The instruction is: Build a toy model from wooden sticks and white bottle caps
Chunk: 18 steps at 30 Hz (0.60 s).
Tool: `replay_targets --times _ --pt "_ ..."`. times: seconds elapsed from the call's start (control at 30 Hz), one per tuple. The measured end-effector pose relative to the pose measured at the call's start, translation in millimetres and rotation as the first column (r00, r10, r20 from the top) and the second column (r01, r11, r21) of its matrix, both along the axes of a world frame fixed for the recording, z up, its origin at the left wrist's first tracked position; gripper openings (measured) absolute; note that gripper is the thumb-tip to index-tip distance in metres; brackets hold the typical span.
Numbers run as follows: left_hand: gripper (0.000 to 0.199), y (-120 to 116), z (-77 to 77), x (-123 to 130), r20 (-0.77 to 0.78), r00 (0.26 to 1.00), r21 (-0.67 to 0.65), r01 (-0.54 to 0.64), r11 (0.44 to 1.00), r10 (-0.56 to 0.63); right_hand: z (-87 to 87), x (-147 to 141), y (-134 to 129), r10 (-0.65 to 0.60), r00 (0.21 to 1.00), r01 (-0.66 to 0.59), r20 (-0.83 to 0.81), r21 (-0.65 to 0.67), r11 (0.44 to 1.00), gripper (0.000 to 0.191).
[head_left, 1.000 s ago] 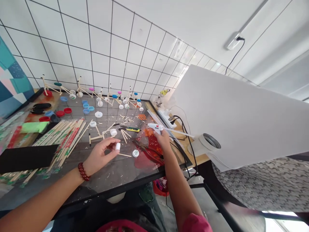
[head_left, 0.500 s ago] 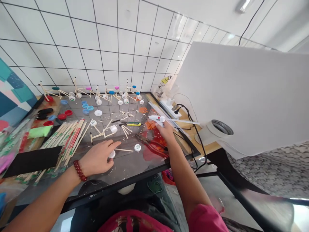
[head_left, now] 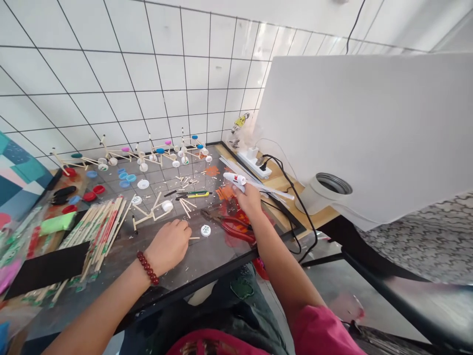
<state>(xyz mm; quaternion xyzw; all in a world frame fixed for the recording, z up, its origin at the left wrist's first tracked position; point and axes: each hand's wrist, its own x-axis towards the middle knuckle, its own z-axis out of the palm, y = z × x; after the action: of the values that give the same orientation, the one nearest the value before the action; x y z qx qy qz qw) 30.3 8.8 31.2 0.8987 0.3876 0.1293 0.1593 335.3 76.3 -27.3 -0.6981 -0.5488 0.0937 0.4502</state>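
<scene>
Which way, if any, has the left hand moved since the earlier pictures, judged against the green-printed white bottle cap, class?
Yes: the left hand has shifted right, nearer the green-printed white bottle cap.

Hot glue gun (head_left: 234, 179) in right hand (head_left: 249, 203)

- And here's the wall, white square tiles (head_left: 158, 84) with crisp black grout lines, running right up and away!
- Over on the right, a big white panel (head_left: 369, 133) tilts into the shot, with a round pipe collar (head_left: 328, 183) set low in it.
- Under that, a pale wooden tabletop (head_left: 284, 185) meets a glass-topped table with a black frame (head_left: 195, 288).
- Look left: a teal and pink geometric panel (head_left: 18, 172) leans by the tiles!
- Down below, a grey floor (head_left: 332, 291) and a wavy patterned mat (head_left: 424, 241).
- Up top, a black cable (head_left: 354, 24) climbs, and bright daylight glares off the tiles (head_left: 266, 42)!
</scene>
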Motion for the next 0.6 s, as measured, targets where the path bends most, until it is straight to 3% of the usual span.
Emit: replay_targets --times 0.1,0.17,0.23,0.3,0.4,0.47,0.6 --pt "0.013 2 0.1 -1 0.206 0.976 -0.070 -0.056 0.996 0.069 4.7 -3 -10 0.134 0.991 -0.129 -0.023 0.159 0.979 0.038" --pt "0.010 6 -3.1 -3 0.407 0.887 -0.238 -0.129 0.963 0.219 8.7 -9 -17 0.215 0.973 -0.191 -0.086 0.224 0.956 0.041" --pt "0.012 10 -7.9 -6 0.583 0.702 -0.465 -0.127 0.876 0.410 13.8 -21 -25 0.321 0.922 -0.260 -0.217 0.267 0.928 0.043" --pt "0.023 13 -12.2 -10 0.667 0.478 -0.637 -0.032 0.770 0.572 19.2 -37 -32 0.450 0.813 -0.350 -0.369 0.307 0.885 0.043" --pt "0.038 15 -14.4 -14 0.659 0.269 -0.741 0.071 0.668 0.702 23.7 -62 -41 0.561 0.702 -0.461 -0.438 0.321 0.827 0.039" --pt "0.038 15 -12.8 -17 0.639 0.207 -0.766 0.081 0.638 0.741 22.2 -73 -45 0.596 0.684 -0.519 -0.421 0.292 0.803 0.039" --pt "0.037 12 -6.7 -16 0.638 0.161 -0.769 0.097 0.631 0.753 10.1 -74 -47 0.593 0.750 -0.535 -0.291 0.259 0.804 0.039"
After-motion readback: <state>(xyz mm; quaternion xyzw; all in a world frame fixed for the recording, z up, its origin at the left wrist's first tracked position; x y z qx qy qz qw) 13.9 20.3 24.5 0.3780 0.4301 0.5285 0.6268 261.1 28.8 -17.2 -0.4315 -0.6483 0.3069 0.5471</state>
